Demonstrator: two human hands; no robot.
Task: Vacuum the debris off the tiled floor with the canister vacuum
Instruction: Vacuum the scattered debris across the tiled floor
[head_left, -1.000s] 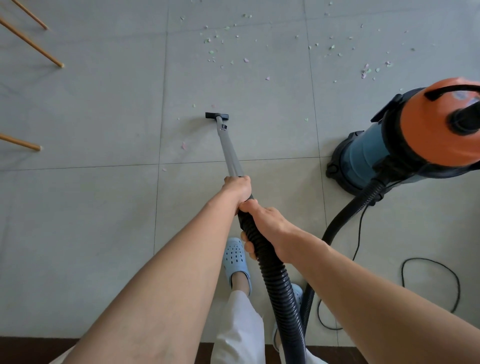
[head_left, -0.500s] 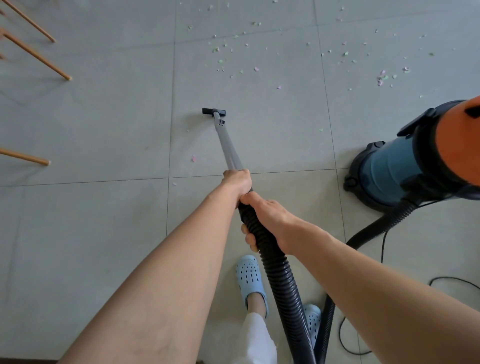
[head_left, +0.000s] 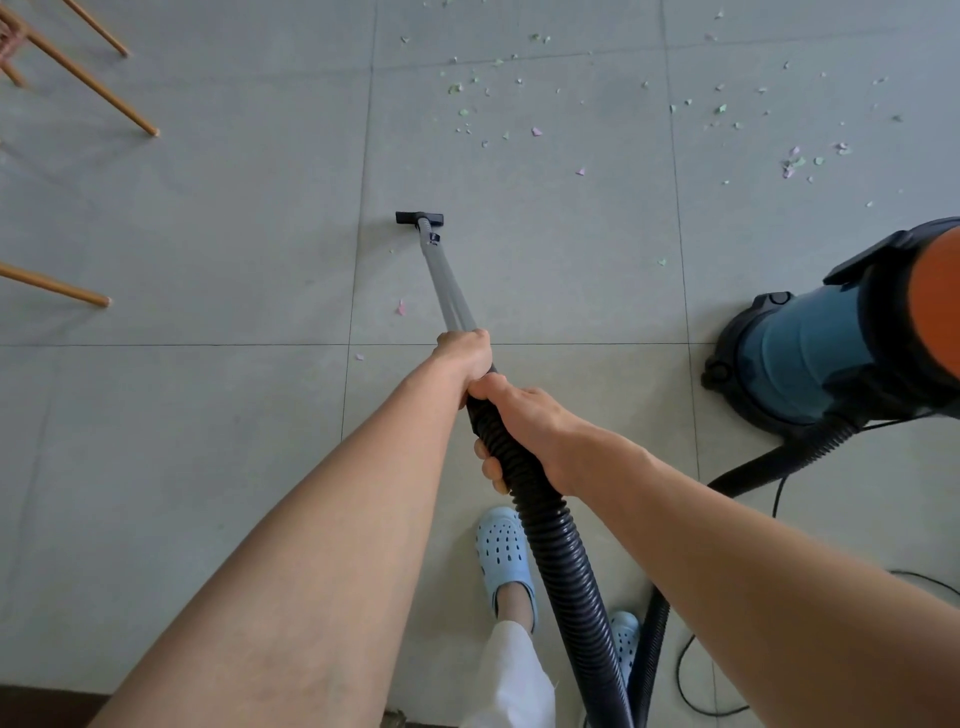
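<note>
The job now, as I judge it, is to sweep the floor nozzle (head_left: 420, 218) forward and rightward, flat on the tiled floor (head_left: 182, 441), in slow overlapping passes through the debris (head_left: 535, 132) strewn toward the far edge, then back for the pink scrap (head_left: 401, 307) beside the wand (head_left: 449, 291). The left hand (head_left: 464, 353) has its fingers clamped around the wand's upper end, arm stretched out; the right hand (head_left: 524, 426), touching it from behind, has its fingers wrapped around the ribbed hose (head_left: 561, 561). The canister vacuum (head_left: 810, 353) stands at the right edge.
</note>
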